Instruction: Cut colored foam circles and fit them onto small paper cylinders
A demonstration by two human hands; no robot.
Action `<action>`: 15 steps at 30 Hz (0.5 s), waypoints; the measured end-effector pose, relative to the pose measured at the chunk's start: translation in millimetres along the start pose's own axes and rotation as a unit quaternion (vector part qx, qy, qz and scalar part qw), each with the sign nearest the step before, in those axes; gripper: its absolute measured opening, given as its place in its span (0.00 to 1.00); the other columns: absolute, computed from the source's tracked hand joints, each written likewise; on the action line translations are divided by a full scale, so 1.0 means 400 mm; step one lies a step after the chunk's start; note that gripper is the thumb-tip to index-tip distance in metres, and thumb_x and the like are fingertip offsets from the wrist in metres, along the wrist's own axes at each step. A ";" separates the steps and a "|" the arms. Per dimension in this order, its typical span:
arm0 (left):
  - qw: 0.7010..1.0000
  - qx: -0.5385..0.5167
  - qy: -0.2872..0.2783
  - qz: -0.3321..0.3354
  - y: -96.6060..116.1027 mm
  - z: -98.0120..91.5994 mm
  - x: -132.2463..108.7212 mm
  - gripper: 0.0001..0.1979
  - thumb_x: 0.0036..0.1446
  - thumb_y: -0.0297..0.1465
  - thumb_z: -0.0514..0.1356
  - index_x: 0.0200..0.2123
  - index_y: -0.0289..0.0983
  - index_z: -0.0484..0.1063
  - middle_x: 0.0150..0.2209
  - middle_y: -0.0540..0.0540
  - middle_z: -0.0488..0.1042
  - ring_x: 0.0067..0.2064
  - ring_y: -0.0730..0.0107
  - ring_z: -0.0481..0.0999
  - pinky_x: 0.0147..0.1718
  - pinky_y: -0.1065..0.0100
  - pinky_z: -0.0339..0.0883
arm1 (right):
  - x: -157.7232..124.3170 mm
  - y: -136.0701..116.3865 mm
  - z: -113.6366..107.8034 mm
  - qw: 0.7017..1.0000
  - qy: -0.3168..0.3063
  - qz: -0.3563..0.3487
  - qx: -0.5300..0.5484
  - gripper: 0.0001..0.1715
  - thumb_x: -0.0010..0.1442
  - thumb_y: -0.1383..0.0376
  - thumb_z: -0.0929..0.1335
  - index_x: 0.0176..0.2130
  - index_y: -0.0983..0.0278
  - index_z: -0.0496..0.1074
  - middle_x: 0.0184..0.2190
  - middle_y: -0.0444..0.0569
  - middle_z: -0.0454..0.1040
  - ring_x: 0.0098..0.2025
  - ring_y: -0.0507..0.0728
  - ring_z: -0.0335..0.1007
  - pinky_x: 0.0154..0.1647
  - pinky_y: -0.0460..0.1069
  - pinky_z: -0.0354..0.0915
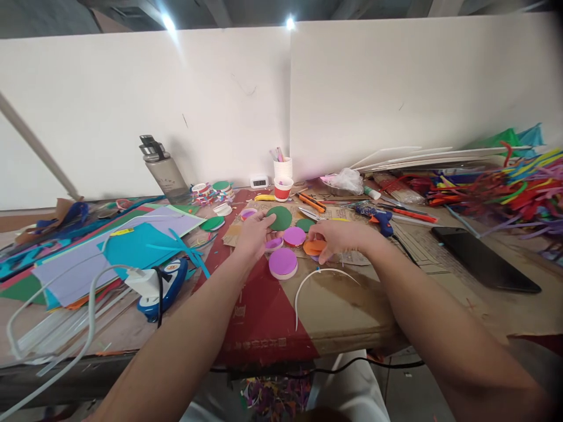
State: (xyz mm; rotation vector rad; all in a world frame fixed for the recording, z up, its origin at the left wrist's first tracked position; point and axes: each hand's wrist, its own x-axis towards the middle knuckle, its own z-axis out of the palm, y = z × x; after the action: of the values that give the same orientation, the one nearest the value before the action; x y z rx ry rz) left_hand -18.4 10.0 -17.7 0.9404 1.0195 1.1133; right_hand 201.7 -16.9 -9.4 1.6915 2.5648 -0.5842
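Observation:
My left hand (255,235) pinches a green paper disc (280,218) by its left edge, holding it tilted up above the table. My right hand (338,237) has its fingers closed on an orange disc (314,248), with a purple rim showing beneath it. Between and below the hands lie a purple disc (294,237), a larger purple disc with a pale side (283,263) and a shallow purple-lined round piece (274,245). Another green disc (305,225) rests just behind them. A white cable tie (297,302) curves in front of my right hand.
To the left stand a grey bottle (165,173), coloured paper sheets (138,249) and a blue-and-white power strip (163,287) with cables. On the right are scissors (309,214), a blue glue gun (380,220), a black phone (484,258) and piled pipe cleaners (519,187). A red cup (283,189) stands at the back.

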 end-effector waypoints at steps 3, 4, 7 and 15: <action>1.000 0.000 -0.004 0.005 -0.002 -0.001 0.002 0.01 0.57 0.23 0.61 0.34 0.33 0.70 0.32 0.44 0.78 0.25 0.74 0.75 0.23 0.71 0.73 | 0.003 -0.006 0.003 1.000 -0.013 0.005 -0.006 0.28 0.43 0.58 0.79 0.45 0.60 0.76 0.42 0.47 0.77 0.39 0.57 0.72 0.32 0.46 0.59; 1.000 0.000 -0.006 0.006 -0.003 -0.002 0.003 0.01 0.57 0.23 0.61 0.34 0.33 0.70 0.32 0.44 0.78 0.25 0.74 0.75 0.23 0.71 0.73 | 0.005 -0.004 0.003 1.000 -0.016 0.001 0.000 0.28 0.44 0.58 0.78 0.45 0.60 0.77 0.42 0.47 0.77 0.40 0.57 0.72 0.33 0.46 0.60; 1.000 0.001 -0.012 0.005 -0.006 -0.004 0.007 0.01 0.57 0.24 0.61 0.34 0.33 0.71 0.32 0.44 0.78 0.24 0.74 0.74 0.23 0.71 0.73 | 0.010 0.010 0.003 1.000 -0.017 -0.010 0.014 0.30 0.43 0.54 0.78 0.45 0.60 0.77 0.41 0.47 0.77 0.39 0.57 0.72 0.33 0.46 0.61; 1.000 0.011 -0.029 0.000 -0.011 -0.006 0.006 0.02 0.59 0.25 0.60 0.37 0.34 0.72 0.30 0.45 0.78 0.23 0.74 0.74 0.24 0.71 0.73 | 0.002 0.024 -0.014 0.998 0.030 0.020 0.051 0.10 0.58 0.58 0.71 0.32 0.61 0.79 0.29 0.44 0.78 0.30 0.53 0.70 0.30 0.46 0.58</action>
State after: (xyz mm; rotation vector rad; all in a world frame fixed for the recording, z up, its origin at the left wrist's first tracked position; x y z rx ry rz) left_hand -19.2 11.9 -22.9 0.9853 0.9866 1.0717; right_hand 210.9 -10.9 -7.2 1.8135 2.5757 -0.6835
